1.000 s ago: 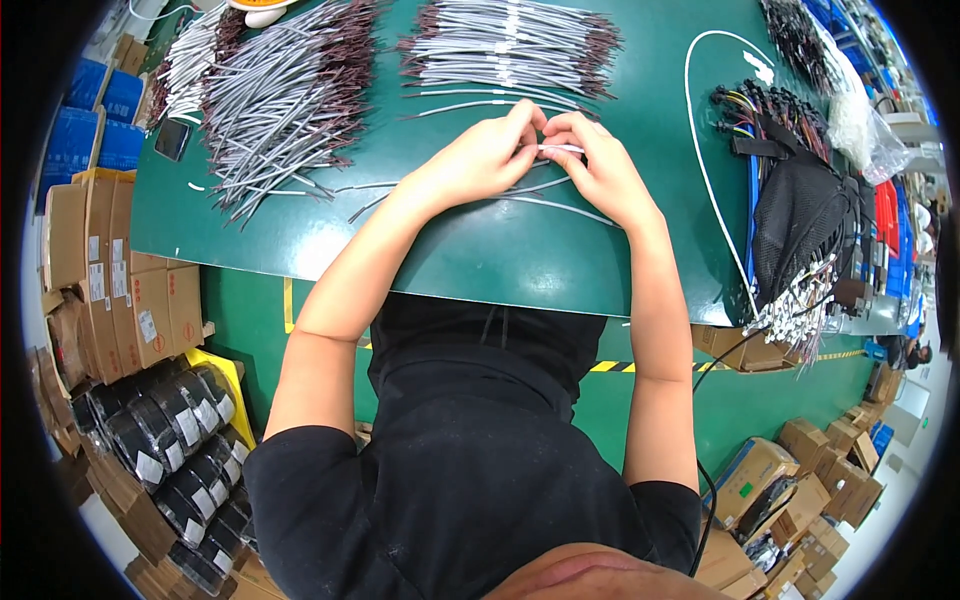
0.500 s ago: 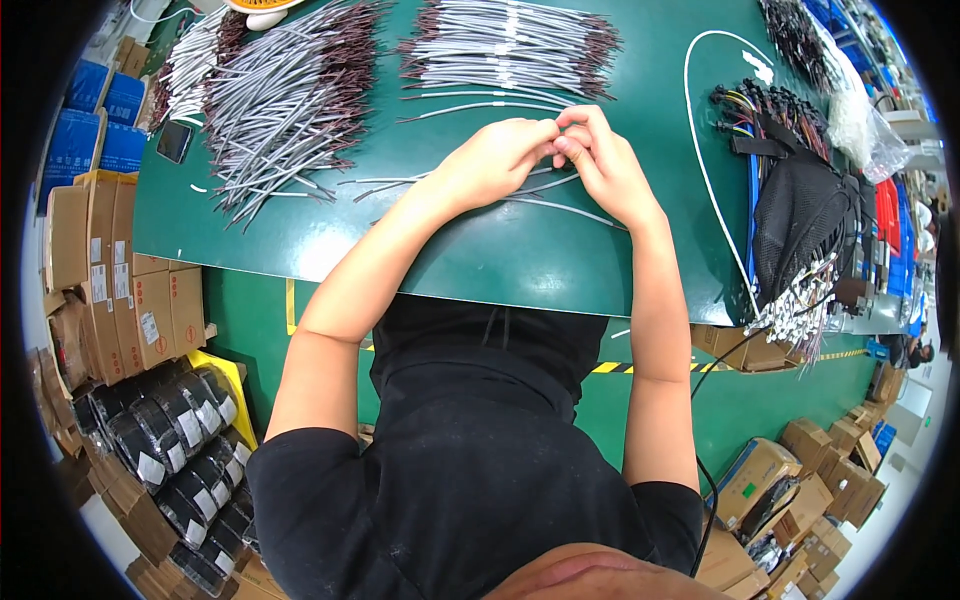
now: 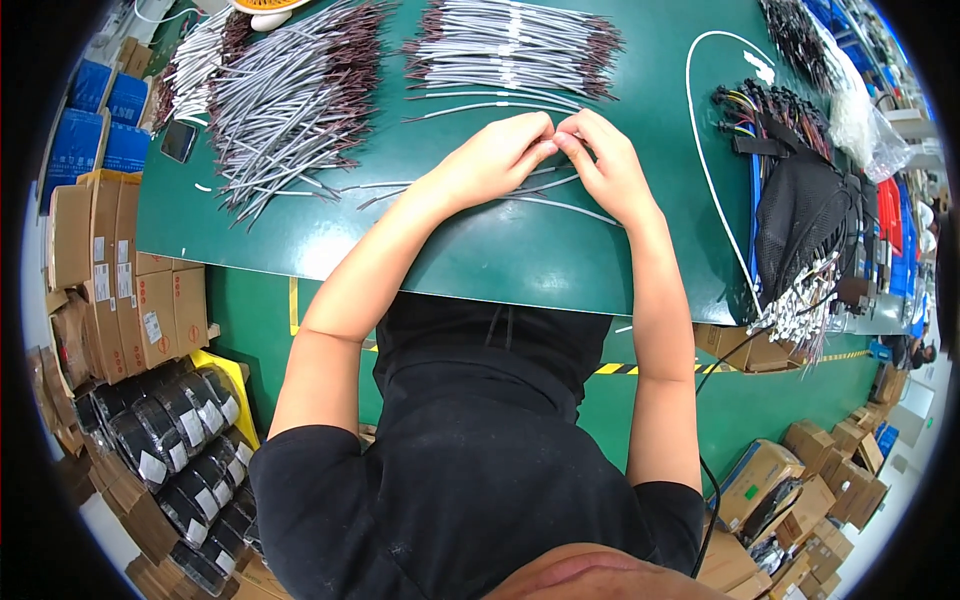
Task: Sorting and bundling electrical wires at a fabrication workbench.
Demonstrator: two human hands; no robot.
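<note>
My left hand (image 3: 495,160) and my right hand (image 3: 602,165) meet at their fingertips over the green table (image 3: 500,260). Both are closed in a pinch; what lies between the fingers, if anything, is too small to make out. Under and beside the hands are a few loose grey cables (image 3: 568,207), partly covered by my left hand and wrist. Just beyond the fingers lies a row of grey cables (image 3: 470,60) with brown ends, with white bands around their middles. A larger heap of grey cables (image 3: 290,100) spreads to the left.
A phone (image 3: 179,141) lies near the table's left edge, beside white cables (image 3: 195,70). An orange basket (image 3: 268,4) stands at the back. On the right are a black mesh bag (image 3: 805,215), wire bundles (image 3: 775,115) and a long white cable (image 3: 705,150). Cardboard boxes (image 3: 160,310) are stacked left.
My fingertips have shifted slightly and now press together in a tighter pinch, with the right fingers less raised. The cables lie as before; the whole view has moved a little.
</note>
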